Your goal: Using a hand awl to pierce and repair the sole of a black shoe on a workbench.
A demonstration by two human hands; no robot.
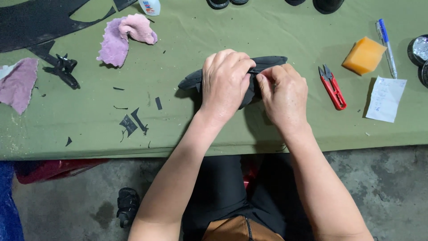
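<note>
Both my hands grip one dark grey shoe piece (267, 60) lying on the green cloth-covered table (187, 125). My left hand (225, 82) wraps over its middle, fingers curled down on it. My right hand (283, 96) pinches the piece's edge just beside the left fingers. Most of the piece is hidden under my hands; a pointed end sticks out left (189, 81) and a flat end shows at the upper right.
Red thread snips (332, 87), an orange sponge block (364, 55), a blue pen (386, 42) and a white paper slip (386, 98) lie to the right. Pink cloths (122, 38) (18, 85), black offcuts (131, 121) and a black clip (64, 69) lie to the left.
</note>
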